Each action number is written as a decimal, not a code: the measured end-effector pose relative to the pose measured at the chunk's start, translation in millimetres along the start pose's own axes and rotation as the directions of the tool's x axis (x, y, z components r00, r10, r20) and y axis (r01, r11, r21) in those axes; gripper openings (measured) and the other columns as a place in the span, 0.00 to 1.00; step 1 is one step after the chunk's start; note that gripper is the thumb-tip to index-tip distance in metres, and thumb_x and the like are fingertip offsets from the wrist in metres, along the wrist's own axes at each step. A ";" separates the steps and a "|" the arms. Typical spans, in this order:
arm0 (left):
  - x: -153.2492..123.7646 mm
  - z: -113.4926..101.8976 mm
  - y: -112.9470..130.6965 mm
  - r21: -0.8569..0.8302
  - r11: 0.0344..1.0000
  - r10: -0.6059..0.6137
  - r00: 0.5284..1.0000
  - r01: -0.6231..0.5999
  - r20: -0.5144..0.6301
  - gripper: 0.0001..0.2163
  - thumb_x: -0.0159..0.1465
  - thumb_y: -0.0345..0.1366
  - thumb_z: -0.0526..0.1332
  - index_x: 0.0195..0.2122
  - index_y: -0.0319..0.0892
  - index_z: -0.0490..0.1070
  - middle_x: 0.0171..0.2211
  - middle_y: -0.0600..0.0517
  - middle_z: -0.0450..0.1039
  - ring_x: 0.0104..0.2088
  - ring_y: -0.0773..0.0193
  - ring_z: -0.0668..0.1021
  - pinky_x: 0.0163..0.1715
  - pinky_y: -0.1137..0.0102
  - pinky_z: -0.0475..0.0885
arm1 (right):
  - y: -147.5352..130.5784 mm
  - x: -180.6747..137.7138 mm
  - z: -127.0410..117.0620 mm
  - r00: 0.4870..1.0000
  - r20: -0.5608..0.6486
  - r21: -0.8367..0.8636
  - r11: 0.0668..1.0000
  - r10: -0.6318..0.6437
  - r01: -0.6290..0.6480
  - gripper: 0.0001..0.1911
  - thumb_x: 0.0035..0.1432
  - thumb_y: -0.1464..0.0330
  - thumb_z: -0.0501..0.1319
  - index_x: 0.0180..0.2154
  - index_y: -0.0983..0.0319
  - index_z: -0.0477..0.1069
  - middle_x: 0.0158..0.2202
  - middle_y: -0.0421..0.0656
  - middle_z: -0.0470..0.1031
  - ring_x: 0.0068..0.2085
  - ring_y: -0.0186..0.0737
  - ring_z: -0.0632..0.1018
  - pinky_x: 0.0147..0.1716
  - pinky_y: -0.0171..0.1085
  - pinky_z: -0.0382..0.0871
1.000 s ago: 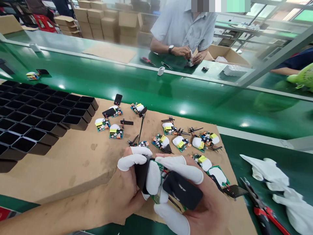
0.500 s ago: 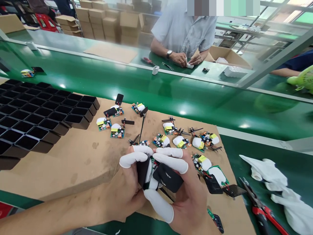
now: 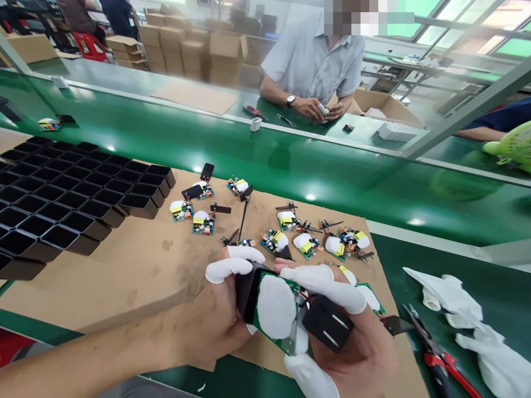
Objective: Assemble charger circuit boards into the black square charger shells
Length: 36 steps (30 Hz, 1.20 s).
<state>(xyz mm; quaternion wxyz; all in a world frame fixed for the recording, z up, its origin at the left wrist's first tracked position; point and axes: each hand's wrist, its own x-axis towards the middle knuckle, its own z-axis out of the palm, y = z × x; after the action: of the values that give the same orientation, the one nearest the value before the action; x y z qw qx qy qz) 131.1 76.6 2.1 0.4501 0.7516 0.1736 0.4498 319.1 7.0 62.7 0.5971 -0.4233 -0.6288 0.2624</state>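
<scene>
My left hand (image 3: 228, 298), with white finger cots on, is closed around a black plastic case (image 3: 245, 287) whose open end faces right. In my right hand (image 3: 352, 320), also in finger cots, is a green circuit board (image 3: 277, 307) with a white blob of paste on its face. The board's left edge stands at the mouth of the case; how far it reaches inside is hidden. Short wires join the board to a black plug cap (image 3: 328, 323) with two metal slots or blades, which lies against my right fingers.
Rows of black cases (image 3: 83, 204) stand on cardboard (image 3: 157, 271) at left. Several circuit boards (image 3: 203, 221) with black caps lie beyond my hands. Red-handled pliers (image 3: 440, 354) and white gloves (image 3: 468, 309) lie at right. Across the bench, a person (image 3: 315, 66) handles a small white object.
The board now stands farther out of the case, its paste-covered face turned toward me. My right hand has moved right, and the plug cap has swung right with it.
</scene>
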 end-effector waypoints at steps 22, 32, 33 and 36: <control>-1.4 -3.5 -3.8 0.058 0.998 -0.038 0.999 0.036 0.038 0.37 0.65 0.24 0.65 0.68 0.55 0.47 0.68 0.38 0.62 0.68 0.43 0.75 0.65 0.44 0.76 | 2.9 1.9 -0.9 0.999 0.043 -0.100 0.995 0.008 -0.003 0.34 0.61 0.75 0.78 0.66 0.53 0.78 0.59 0.53 0.85 0.58 0.59 0.88 0.53 0.50 0.90; -3.8 -6.6 -2.8 0.062 0.997 -0.055 0.997 0.051 0.058 0.36 0.66 0.24 0.68 0.66 0.54 0.48 0.65 0.38 0.64 0.67 0.43 0.75 0.66 0.43 0.77 | 3.0 3.9 -0.8 0.998 0.055 -0.133 0.991 0.007 0.001 0.32 0.62 0.75 0.78 0.65 0.55 0.78 0.57 0.55 0.84 0.57 0.58 0.88 0.51 0.49 0.90; -5.2 -6.7 -4.1 0.052 0.997 -0.053 0.997 0.050 0.055 0.37 0.66 0.24 0.67 0.67 0.54 0.48 0.66 0.38 0.64 0.68 0.43 0.75 0.67 0.43 0.76 | 3.8 3.4 -2.1 0.998 0.058 -0.140 0.990 -0.001 0.009 0.33 0.62 0.75 0.77 0.66 0.55 0.78 0.57 0.55 0.84 0.56 0.59 0.88 0.51 0.49 0.90; -5.9 -4.8 -8.6 0.055 0.997 -0.057 0.997 0.053 0.061 0.39 0.66 0.23 0.67 0.70 0.54 0.48 0.69 0.37 0.64 0.70 0.42 0.75 0.69 0.43 0.75 | 6.1 -4.2 -9.7 0.997 0.080 -0.170 0.985 0.003 0.011 0.34 0.62 0.75 0.77 0.67 0.55 0.77 0.59 0.55 0.83 0.58 0.60 0.87 0.52 0.51 0.90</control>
<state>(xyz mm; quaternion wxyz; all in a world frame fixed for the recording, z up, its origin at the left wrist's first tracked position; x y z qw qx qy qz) 125.2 79.7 -7.2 0.4472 0.7721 0.1921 0.4086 329.6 4.9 56.8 0.5335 -0.4608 -0.6732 0.2231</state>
